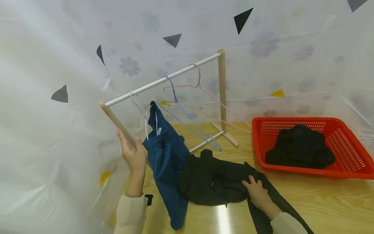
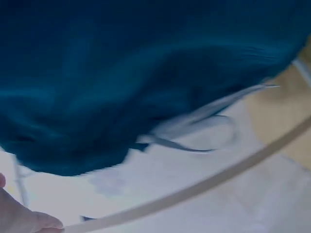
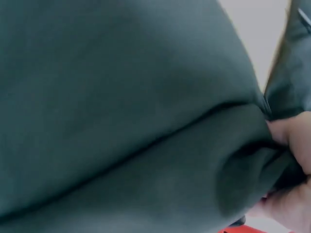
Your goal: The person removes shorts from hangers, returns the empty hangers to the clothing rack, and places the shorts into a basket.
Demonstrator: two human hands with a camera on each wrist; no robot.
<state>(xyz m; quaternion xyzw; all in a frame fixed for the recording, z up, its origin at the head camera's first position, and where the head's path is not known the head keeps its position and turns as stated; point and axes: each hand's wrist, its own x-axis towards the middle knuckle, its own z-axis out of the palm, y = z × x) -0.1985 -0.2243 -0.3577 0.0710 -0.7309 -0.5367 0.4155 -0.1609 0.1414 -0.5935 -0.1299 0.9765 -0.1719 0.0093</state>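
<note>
A pair of blue trousers (image 1: 166, 152) hangs by its waistband from a white hanger (image 1: 147, 122) on the rack's rod. Just left of it is my left hand (image 1: 134, 157), thumb and fingers spread at the rack's wooden left post (image 1: 115, 120). In the left wrist view, the thumb (image 2: 34, 221) overlaps the end of that post. Dark trousers (image 1: 216, 182) lie bunched on the table, with one leg stretching toward the lower right. My right hand (image 1: 258, 193) holds them; the right wrist view shows a fold pinched between thumb (image 3: 299, 138) and fingers.
A blue hanger (image 1: 190, 120) and a pink hanger (image 1: 216, 99) hang bare on the white rod (image 1: 178, 73). At the right stands a red basket (image 1: 311, 172) with black clothing (image 1: 299, 148) in it. Plastic sheeting surrounds the wooden table (image 1: 330, 198).
</note>
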